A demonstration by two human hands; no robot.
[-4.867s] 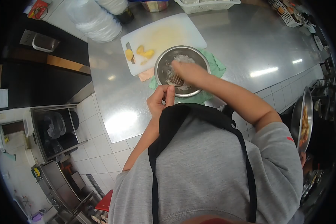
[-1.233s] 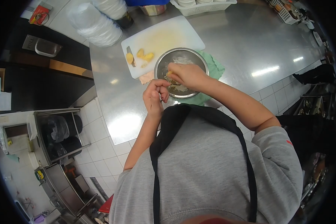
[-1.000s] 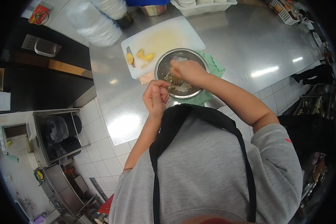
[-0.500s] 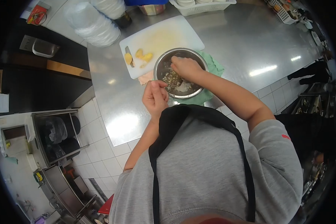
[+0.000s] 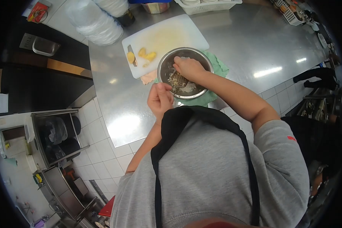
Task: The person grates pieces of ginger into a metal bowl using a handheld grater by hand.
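Note:
A steel bowl (image 5: 209, 62) sits on a green cloth (image 5: 217, 64), with pale grated bits inside. A metal grater (image 5: 179, 79) slants in it, scraps clinging to its holed face. My right hand (image 5: 190, 69) reaches into the bowl, fingers curled closed at the grater's upper end; its handle is hidden by the hand. At the near-left rim is my left hand (image 5: 161, 97), thumb and fingers pinched together close to the grater's lower end. Whatever the pinch holds is too small to make out. Yellow peeled pieces (image 5: 151, 56), probably ginger, lie on a white cutting board (image 5: 190, 30).
The steel table (image 5: 247, 41) carries the board and bowl. A peach cloth (image 5: 149, 77) pokes out under the board. Plastic-wrapped stacks (image 5: 93, 22) stand at the back left, and a white basket (image 5: 216, 7) at the back. Another person's dark clothing (image 5: 315, 78) shows at the right.
My left hand has shifted slightly right and down, still pinched at the rim. My right hand stays in the bowl. The dark-clothed person at the right has moved a little.

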